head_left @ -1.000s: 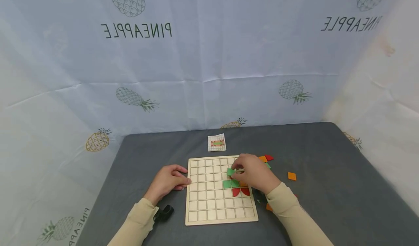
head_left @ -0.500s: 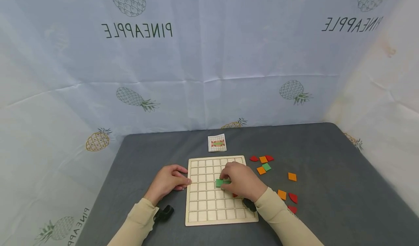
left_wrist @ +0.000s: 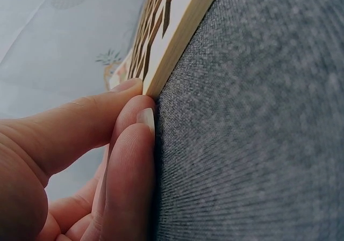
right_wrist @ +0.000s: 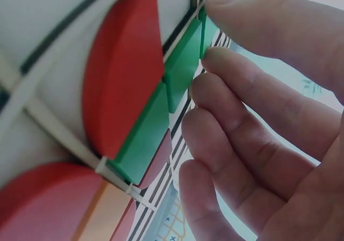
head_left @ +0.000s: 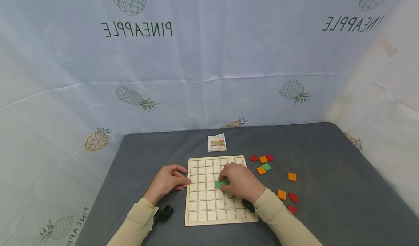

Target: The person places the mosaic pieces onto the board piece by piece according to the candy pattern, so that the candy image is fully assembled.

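In the head view a pale wooden grid board [head_left: 207,205] lies on the dark cloth. My left hand [head_left: 167,181] holds its left edge; in the left wrist view the thumb [left_wrist: 91,112] lies at the board's rim with the index fingertip against its side. Over the grid, my right hand [head_left: 242,181] has thumb and index finger at a green square tile [head_left: 218,185]. Other green tiles [right_wrist: 184,61] line up behind it in the right wrist view, beside a red rounded piece [right_wrist: 123,74] and an orange piece [right_wrist: 102,214]. The hand hides most set pieces in the head view.
A small pattern card [head_left: 217,142] lies behind the board. To the right are loose orange tiles [head_left: 292,176], red rounded pieces [head_left: 292,197] and one green tile [head_left: 266,166]. A pineapple-print curtain [head_left: 203,57] hangs around the table.
My right hand has moved left and toward me across the board, bringing the green tile to the left end of the green row. The left hand stays at the board's edge.
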A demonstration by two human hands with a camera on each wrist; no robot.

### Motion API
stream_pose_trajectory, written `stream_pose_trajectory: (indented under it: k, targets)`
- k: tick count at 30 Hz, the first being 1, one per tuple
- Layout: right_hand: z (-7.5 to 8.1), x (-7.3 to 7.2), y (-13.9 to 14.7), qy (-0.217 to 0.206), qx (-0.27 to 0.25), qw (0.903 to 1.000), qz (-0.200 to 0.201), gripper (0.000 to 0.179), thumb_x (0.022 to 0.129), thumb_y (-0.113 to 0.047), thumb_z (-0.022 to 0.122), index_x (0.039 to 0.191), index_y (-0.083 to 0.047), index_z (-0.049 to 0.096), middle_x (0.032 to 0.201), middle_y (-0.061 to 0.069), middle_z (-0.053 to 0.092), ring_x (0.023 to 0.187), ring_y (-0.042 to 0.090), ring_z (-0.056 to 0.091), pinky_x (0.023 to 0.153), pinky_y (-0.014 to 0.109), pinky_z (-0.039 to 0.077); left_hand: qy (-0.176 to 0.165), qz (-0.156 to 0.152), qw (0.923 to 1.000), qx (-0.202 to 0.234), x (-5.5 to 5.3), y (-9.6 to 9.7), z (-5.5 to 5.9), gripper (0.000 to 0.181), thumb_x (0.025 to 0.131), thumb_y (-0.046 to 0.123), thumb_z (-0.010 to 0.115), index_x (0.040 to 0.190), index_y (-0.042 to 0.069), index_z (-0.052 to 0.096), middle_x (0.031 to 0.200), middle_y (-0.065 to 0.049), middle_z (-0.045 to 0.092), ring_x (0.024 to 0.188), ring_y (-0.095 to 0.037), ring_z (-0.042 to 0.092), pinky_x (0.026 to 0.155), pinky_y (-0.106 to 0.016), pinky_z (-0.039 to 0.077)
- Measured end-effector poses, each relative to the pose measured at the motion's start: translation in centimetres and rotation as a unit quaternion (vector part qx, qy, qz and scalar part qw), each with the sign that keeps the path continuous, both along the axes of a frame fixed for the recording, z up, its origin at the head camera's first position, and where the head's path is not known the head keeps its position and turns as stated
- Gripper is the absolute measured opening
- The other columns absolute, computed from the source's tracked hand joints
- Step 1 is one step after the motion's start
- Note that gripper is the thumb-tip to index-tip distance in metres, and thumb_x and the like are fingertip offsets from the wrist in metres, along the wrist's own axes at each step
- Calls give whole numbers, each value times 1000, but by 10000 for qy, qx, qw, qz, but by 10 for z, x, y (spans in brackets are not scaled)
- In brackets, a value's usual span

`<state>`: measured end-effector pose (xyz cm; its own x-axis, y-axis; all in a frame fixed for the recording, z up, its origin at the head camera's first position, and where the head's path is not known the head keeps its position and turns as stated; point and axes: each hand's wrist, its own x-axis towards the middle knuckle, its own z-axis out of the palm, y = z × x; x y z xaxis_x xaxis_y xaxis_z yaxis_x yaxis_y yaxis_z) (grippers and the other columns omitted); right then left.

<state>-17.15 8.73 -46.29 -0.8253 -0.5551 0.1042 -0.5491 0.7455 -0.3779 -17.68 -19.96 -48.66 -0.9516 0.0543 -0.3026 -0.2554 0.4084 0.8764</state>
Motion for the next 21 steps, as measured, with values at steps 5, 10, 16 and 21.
stream_pose_trajectory:
  k: [5, 10, 16, 21]
  targets:
    - [1, 0, 0, -24, -3, 10000, -15, 10, 83, -24, 86, 89, -22, 78, 83, -8, 64, 73, 3, 47, 61, 18, 43, 6, -18, 10000, 2, -1, 1, 1, 47, 76, 17, 91, 115, 5, 69, 83, -6, 77, 70, -18, 73, 67, -33, 64]
    - [4, -1, 2, -94, 7, 9999, -61, 10, 83, -26, 85, 90, -22, 78, 84, -9, 64, 72, 2, 48, 61, 18, 44, -19, -23, 10000, -14, -1, 1, 2, 47, 76, 18, 91, 115, 5, 68, 83, -7, 77, 70, -18, 73, 66, -33, 64]
    - [14, -7, 23, -332, -221, 9975, -576, 10, 85, -27, 84, 90, -21, 78, 85, -8, 66, 75, 5, 53, 66, 22, 50, -7, -38, 10000, -59, 1, 0, 3, 49, 75, 21, 92, 115, 5, 69, 83, -6, 77, 70, -17, 73, 66, -33, 63]
    - [14, -16, 64, -434, -207, 9904, -1295, 14, 85, -26, 85, 94, -17, 79, 88, -6, 67, 79, 8, 60, 71, 28, 56, 16, -81, 10000, -34, 2, 0, 3, 49, 76, 20, 92, 115, 4, 69, 83, -6, 77, 70, -18, 73, 66, -33, 64]
